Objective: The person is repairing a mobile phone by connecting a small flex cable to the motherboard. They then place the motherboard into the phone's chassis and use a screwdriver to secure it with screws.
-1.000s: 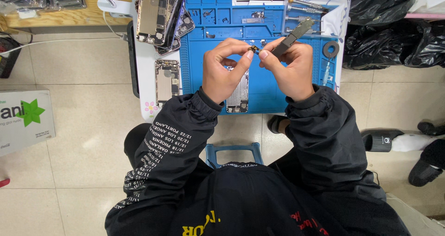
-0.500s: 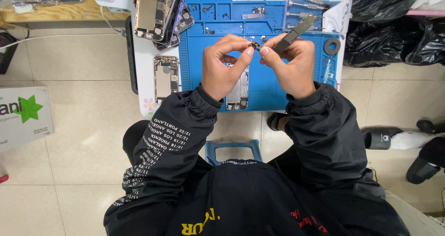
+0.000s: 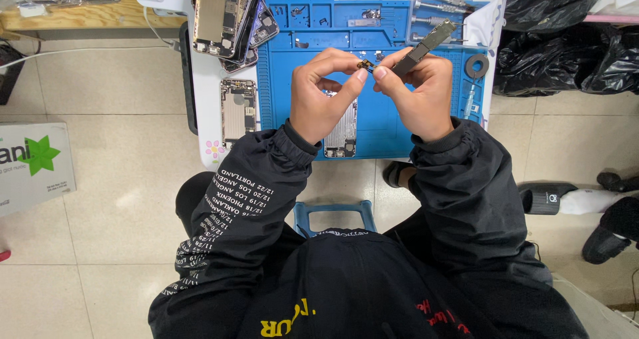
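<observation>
Far off to the left of my left hand (image 3: 324, 93) a white carton with a green star (image 3: 30, 163) lies on the tiled floor. Nearer, just left of that hand and a little beyond it, a pile of opened phone housings (image 3: 226, 16) leans over the edge of the white table (image 3: 208, 129), and a single silver housing (image 3: 238, 109) lies flat below the pile.

My left hand is closed down to a pinch, thumb and forefinger meeting on a tiny dark-and-gold part (image 3: 365, 65); the other fingers are curled in. Directly under the wrist, on the blue work mat (image 3: 386, 129), another phone shell (image 3: 343, 129) lies face down (partly hidden by my palm).

The small part sits right between both hands, raised above the mat, with fingertips from each side touching it. My right hand (image 3: 423, 93) is likewise pinched shut on it, and a flat dark tool (image 3: 423, 46) slants up and away from that hand's fingers; I cannot tell exactly how the tool is gripped.

Beyond the right hand, screwdrivers (image 3: 439, 0) lie in a clear tray at the mat's far edge. Just right of the hand, a dark ring (image 3: 476, 66) rests on the mat. Well to the right, black plastic bags (image 3: 566, 39) are heaped on the floor, with dark shoes (image 3: 609, 236) nearer to me.
</observation>
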